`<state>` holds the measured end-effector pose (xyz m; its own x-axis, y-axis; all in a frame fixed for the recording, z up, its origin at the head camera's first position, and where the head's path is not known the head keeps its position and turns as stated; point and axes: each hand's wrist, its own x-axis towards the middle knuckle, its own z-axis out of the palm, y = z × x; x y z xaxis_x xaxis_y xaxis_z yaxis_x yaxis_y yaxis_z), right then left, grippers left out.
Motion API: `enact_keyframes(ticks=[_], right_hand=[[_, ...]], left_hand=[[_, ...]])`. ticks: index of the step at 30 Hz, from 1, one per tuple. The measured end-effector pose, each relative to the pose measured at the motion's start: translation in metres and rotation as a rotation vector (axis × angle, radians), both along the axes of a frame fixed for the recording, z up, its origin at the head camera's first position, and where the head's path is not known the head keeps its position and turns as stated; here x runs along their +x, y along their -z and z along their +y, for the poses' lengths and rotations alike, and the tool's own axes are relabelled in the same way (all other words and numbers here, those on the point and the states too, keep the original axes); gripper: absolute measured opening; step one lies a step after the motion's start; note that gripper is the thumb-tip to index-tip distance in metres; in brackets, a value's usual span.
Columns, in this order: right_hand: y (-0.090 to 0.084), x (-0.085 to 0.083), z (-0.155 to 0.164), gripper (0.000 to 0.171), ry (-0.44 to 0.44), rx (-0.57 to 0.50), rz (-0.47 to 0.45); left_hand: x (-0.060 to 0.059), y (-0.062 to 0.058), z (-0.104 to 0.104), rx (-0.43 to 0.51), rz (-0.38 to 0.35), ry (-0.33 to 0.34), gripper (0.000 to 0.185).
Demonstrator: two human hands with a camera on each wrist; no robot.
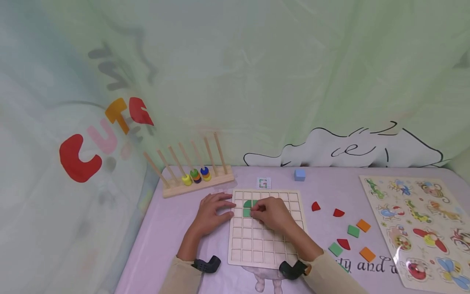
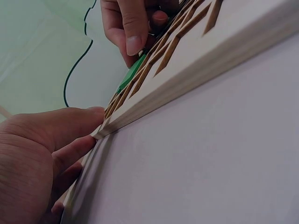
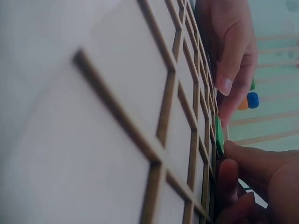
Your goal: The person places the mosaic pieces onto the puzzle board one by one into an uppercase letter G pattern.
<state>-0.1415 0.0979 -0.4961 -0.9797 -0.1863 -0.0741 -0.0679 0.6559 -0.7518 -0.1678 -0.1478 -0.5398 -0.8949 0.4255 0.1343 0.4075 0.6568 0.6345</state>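
Observation:
A wooden grid board (image 1: 242,245) lies flat on the table. Green tiles (image 1: 247,212) sit in its upper left cells, one with a rounded corner. My right hand (image 1: 273,214) is over these cells, its thumb and curled fingers pinching at a green tile (image 3: 219,135) low against the grid; the fingers hide much of it. At the board's left edge is my left hand (image 1: 213,214), fingers stretched out. Its thumb (image 2: 96,114) touches the rim from above and a finger meets the side.
Behind the board lie a small pattern card (image 1: 263,183) and a blue cube (image 1: 299,175). A peg stand (image 1: 198,185) with coloured rings is at back left. To the right are red quarter pieces (image 1: 338,212), orange squares (image 1: 367,254), green squares (image 1: 353,231) and an insect puzzle board (image 1: 400,216).

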Motion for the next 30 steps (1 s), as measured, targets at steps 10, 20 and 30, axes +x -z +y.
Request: enact_keyframes(ticks=[10,20,30], right_hand=[[0.003,0.000,0.004,0.007,-0.018,0.010,0.035],[0.002,0.002,0.006,0.005,-0.029,0.007,0.024],[-0.008,0.009,0.009,0.011,0.016,-0.034,-0.081]], left_hand=[[0.000,0.001,0.000,0.010,0.027,0.001,0.024],[0.000,-0.001,0.002,0.010,0.020,-0.006,0.024],[0.001,0.000,0.001,-0.003,0.003,-0.016,0.023]])
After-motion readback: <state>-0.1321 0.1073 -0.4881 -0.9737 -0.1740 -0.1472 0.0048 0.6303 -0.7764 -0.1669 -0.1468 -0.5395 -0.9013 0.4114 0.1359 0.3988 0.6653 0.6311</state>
